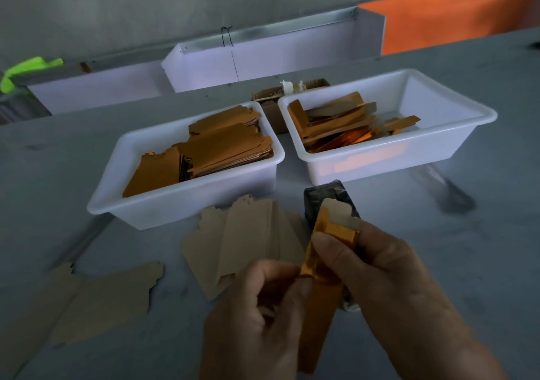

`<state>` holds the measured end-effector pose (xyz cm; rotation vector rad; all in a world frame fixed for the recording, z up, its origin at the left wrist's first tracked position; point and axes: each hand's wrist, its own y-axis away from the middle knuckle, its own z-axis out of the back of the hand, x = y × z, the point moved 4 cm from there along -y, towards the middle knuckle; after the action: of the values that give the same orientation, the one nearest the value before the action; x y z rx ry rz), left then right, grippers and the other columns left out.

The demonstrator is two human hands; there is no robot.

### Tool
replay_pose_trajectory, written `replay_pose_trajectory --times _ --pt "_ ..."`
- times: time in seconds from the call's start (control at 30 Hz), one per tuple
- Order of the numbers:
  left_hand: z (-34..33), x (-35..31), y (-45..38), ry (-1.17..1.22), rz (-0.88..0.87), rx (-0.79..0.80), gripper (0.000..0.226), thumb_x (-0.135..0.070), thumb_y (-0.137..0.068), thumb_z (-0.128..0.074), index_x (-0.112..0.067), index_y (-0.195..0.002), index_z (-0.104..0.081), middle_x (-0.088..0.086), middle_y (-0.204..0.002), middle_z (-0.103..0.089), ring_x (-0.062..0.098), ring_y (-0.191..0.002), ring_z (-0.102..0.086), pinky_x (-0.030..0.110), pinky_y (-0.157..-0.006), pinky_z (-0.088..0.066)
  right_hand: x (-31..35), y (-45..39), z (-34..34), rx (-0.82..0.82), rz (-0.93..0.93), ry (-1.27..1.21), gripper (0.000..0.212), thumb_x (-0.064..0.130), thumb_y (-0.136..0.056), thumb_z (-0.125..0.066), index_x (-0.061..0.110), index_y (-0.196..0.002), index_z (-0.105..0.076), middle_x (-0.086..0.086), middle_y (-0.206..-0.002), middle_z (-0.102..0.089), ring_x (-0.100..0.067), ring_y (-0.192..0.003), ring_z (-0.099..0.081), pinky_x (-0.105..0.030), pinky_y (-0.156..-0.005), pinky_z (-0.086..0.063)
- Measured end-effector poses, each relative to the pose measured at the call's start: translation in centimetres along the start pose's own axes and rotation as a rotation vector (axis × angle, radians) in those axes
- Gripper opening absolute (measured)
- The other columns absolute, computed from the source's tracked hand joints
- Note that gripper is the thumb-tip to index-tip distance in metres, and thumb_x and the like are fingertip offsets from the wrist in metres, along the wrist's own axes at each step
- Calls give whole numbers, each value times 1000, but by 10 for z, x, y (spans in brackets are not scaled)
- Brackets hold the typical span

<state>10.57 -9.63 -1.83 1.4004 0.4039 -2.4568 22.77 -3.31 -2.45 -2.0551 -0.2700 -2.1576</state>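
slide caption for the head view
Left hand and right hand hold a gold card blank over the grey table.

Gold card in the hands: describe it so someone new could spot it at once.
On the grey table, in front of the white tubs, two hands meet. The left hand and right hand pinch a gold card between them. Unlike the flat tan blanks beside it, it is shiny, folded narrow and held rather than lying flat.
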Motion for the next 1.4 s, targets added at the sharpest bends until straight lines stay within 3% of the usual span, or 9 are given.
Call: replay_pose_trajectory --times 0.1,0.33,0.5,0.67,0.73,0.83,1.0,1.13,1.4 --pt "7 1 -7 214 147 70 32 -57 -47 -66 -37 -71 -69 -3 -50 -62 4 -40 -52 19 -44 -40 4 0 -3 49 -32 -97 20 43 -72 -62 24 -69 -66 4 -48 -52 -5 -46 -48 -14 -47 -41" --pt "4 5 -9 209 143 89 20 -55 -64 -71 -37 -71 -73 4 -62 -69 15 -57 -61 27 -58 -46 7 -5 6 24 -28 -111 10 25 -75 -68 32 -82 -69 3 -53 -59 -7 -49 -54 -16 -48 -44" --pt "6 1 -13 268 153 258 16 -16 -82 -71 -30 -74 -72 4 -54 -65 15 -41 -57 20 -44 -44 11 -8 3 57 -1 -132 11 27 -72 -65 18 -76 -64 0 -54 -55 -9 -50 -50 -17 -50 -42" --pt "2 9 -13 381 308 297 18 7 -77 -69 -8 -69 -73 14 -70 -73 23 -65 -72 28 -56 -58 8 -9 -1 88 -28 -185 7 18 -75 -67 24 -74 -70 2 -54 -58 -8 -50 -52 -17 -49 -41" --pt "-4 11 -11 491 356 346 2 -6 -68 -75 -6 -70 -73 15 -72 -73 24 -67 -73 25 -55 -57 6 -10 0 87 -32 -190 8 17 -75 -67 24 -75 -71 0 -55 -58 -10 -52 -53 -19 -51 -43" --pt "-8 16 -9 580 402 376 32 -28 -44 -77 -12 -71 -75 14 -75 -73 25 -70 -73 28 -58 -57 5 -10 2 123 -36 -102 10 30 -71 -66 22 -77 -69 -5 -58 -57 -15 -53 -52 -27 -53 -46" --pt "-5 28 -12 529 360 164 30 -36 -41 -72 -17 -64 -75 6 -50 -61 18 -37 -53 23 -38 -40 7 -10 25 -6 55 35 28 52 -65 -62 34 -85 -70 8 -75 -72 -8 -69 -68 -26 -61 -56" --pt "5 39 -13 562 347 56 36 -37 -43 -73 -11 -68 -73 16 -53 -55 17 -36 -41 19 -33 -30 -15 -15 62 -236 1 114 13 26 -75 -68 36 -82 -74 19 -87 -73 1 -86 -66 -28 -82 -48" --pt "-3 45 -6 575 342 135 32 -40 -47 -72 -13 -65 -71 6 -52 -55 14 -38 -42 19 -34 -31 -38 -10 59 -52 -206 167 9 20 -78 -67 20 -78 -76 9 -94 -74 -19 -94 -67 -47 -97 -47"
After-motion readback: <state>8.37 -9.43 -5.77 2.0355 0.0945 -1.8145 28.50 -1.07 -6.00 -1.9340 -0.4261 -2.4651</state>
